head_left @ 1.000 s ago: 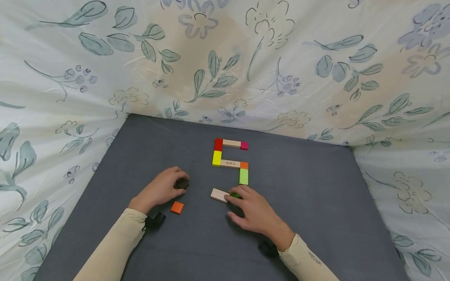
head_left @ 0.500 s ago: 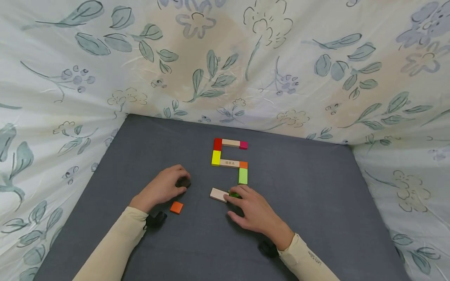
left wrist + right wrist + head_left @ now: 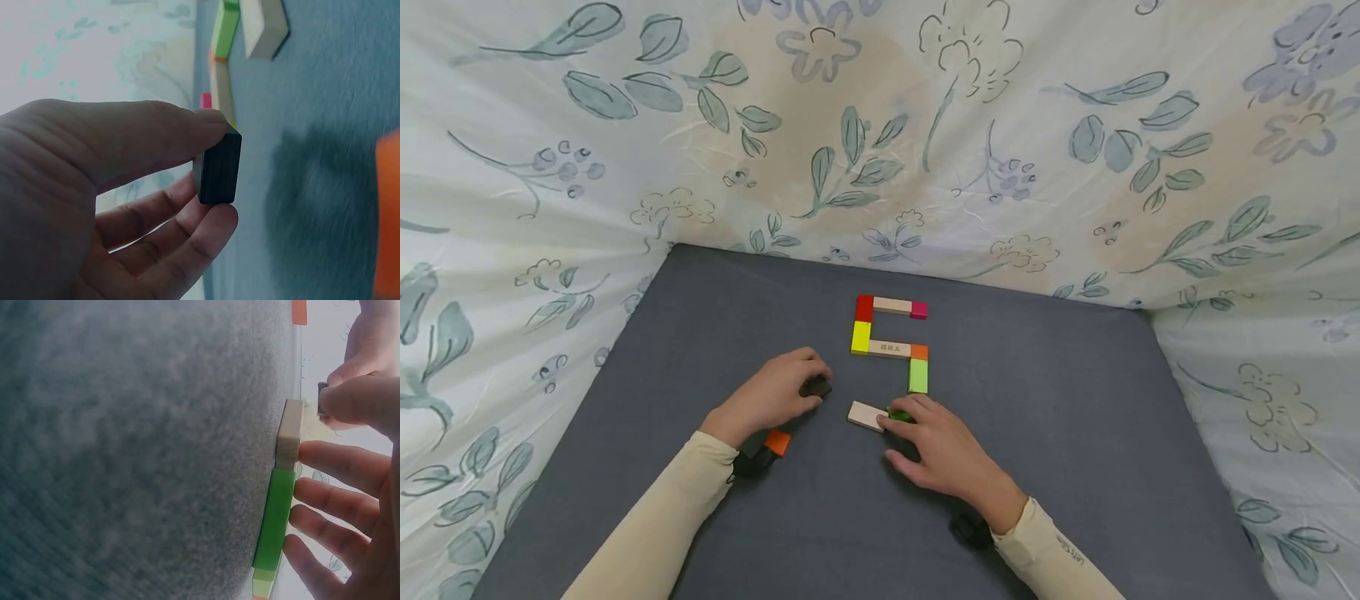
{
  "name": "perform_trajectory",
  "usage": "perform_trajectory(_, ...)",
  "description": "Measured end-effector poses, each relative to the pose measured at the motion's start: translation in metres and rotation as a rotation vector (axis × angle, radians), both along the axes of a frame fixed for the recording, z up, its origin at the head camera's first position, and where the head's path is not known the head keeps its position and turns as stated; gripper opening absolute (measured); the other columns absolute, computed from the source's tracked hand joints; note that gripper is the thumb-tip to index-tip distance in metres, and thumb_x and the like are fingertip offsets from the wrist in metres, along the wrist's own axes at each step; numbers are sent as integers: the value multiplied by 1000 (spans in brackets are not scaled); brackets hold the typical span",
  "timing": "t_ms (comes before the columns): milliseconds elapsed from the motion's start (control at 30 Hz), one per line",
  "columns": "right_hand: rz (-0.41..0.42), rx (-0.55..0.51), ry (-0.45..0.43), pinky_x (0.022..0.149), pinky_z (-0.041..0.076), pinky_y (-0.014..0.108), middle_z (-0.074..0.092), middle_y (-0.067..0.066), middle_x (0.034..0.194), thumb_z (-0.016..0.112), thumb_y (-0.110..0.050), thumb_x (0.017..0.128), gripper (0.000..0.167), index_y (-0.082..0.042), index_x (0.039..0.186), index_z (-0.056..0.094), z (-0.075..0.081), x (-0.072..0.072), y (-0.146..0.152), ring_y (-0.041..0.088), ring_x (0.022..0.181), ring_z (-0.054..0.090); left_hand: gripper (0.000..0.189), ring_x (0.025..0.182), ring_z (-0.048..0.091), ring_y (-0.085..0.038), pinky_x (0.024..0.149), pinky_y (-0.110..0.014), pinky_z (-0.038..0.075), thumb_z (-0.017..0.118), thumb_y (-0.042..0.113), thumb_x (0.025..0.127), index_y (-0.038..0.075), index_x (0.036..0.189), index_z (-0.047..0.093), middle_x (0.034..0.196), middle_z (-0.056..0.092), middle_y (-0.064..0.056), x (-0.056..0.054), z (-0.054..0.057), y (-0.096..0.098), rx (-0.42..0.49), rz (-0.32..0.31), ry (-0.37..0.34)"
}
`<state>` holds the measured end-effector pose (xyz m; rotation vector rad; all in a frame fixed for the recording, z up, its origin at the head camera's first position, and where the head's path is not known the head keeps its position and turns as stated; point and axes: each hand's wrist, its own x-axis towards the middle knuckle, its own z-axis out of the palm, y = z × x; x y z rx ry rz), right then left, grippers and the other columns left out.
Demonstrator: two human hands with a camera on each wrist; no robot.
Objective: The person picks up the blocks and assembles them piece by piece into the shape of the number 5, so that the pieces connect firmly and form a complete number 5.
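Note:
My left hand (image 3: 767, 400) pinches a small dark block (image 3: 219, 169) between thumb and fingertips, raised over the cloth in the left wrist view. My right hand (image 3: 943, 446) rests its fingertips on a green block (image 3: 275, 519) and a plain wooden block (image 3: 866, 416), its thumb apart from them. End to end, these two blocks meet at the lower end of a row of coloured blocks. A light green block (image 3: 918, 376) adjoins the green one, which my fingers mostly cover in the head view.
The row continues through an orange block (image 3: 919, 352), a printed wooden block (image 3: 890, 348), yellow (image 3: 861, 337), red (image 3: 864, 307), wooden (image 3: 892, 305) and pink (image 3: 919, 310) blocks. A loose orange block (image 3: 778, 442) lies by my left wrist. Floral fabric (image 3: 865, 125) surrounds the dark cloth (image 3: 1060, 400).
My left hand has moved right with the dark block, closer to the plain wooden block, its wrist now beside the loose orange block. The right hand has stayed in place.

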<state>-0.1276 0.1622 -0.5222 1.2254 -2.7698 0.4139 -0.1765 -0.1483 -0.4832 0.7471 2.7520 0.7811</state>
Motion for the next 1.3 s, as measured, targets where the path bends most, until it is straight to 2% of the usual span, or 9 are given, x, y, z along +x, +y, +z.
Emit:
perform_trajectory(300, -3, 11, -14, 105, 53, 45, 62, 3, 138, 78, -37, 101, 45, -17, 142, 75, 1, -1, 0, 22, 129, 57, 32, 103, 64, -23, 94, -42, 56, 86, 9, 95, 8, 125, 77, 120, 65, -5, 1, -11, 24, -11, -71, -21)
perform_trajectory(633, -8, 29, -18, 107, 52, 44, 62, 2, 138, 77, -36, 101, 45, -18, 143, 74, 0, -2, 1, 21, 129, 56, 29, 100, 63, -20, 93, -41, 57, 88, 12, 94, 14, 121, 79, 114, 64, -1, -1, -25, 33, -67, -72, -24)
perform_trajectory(1033, -7, 27, -32, 108, 51, 45, 62, 3, 142, 77, -33, 102, 46, -19, 145, 72, 0, -1, 2, 21, 132, 55, 27, 100, 64, -21, 91, -41, 57, 88, 9, 93, 14, 119, 79, 112, 63, -1, -3, -22, 34, -41, -81, -33)
perform_trajectory(1300, -6, 28, -34, 109, 51, 46, 61, 4, 142, 76, -32, 102, 47, -18, 146, 71, 2, 0, 2, 22, 133, 55, 30, 92, 60, -17, 85, -38, 55, 93, 22, 90, 17, 117, 81, 107, 61, 1, -2, -21, 35, -41, -106, -9)
